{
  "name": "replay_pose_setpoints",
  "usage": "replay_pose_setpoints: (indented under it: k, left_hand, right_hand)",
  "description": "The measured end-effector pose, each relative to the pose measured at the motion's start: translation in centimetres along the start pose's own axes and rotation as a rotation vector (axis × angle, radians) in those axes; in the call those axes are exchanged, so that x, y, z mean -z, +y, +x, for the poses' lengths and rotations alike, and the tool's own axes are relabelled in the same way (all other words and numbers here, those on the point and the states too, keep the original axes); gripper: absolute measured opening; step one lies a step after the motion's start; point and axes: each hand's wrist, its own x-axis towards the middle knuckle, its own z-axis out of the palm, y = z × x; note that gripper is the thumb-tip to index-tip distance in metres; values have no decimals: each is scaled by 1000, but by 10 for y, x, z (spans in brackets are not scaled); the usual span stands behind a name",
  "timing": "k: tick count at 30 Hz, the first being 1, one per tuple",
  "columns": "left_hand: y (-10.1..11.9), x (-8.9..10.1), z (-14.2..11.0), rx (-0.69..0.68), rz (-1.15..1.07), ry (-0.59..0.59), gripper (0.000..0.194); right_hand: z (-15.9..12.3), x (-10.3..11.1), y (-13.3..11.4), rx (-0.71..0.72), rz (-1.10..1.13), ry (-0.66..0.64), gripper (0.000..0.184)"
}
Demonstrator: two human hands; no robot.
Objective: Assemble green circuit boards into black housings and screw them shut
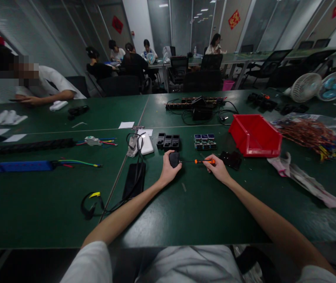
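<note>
My left hand (169,169) is closed round a small black plastic housing (174,159) above the green table. In my right hand (218,169) is a screwdriver (205,161) with an orange and black handle, held level. Its thin shaft points left and its tip meets the right side of the housing; whether it sits in a screw is too small to tell. Just beyond my left hand stand several black housings (168,141) in a row. Small circuit boards with screens (205,142) lie beyond the screwdriver. Beside my right hand is a dark flat piece (231,160).
A red bin (256,135) stands right of the boards, near bundled wires (309,135) and a pale glove-like cloth (306,181). Left are a white power bank (146,144), black cables (138,177) and a blue strip (16,166). A person (47,84) sits across the table.
</note>
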Motion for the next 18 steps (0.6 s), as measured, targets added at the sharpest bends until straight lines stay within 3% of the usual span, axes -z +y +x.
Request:
replay_pose_setpoints:
  k: [10,18]
  left_hand:
    - [0,0,0,16,-25,0,57]
    - [4,1,0,-4,-15,14,58]
  right_hand:
    - [0,-1,-4,-29,-84,4,37]
    - [2,-2,8,-124,-85,-3,52]
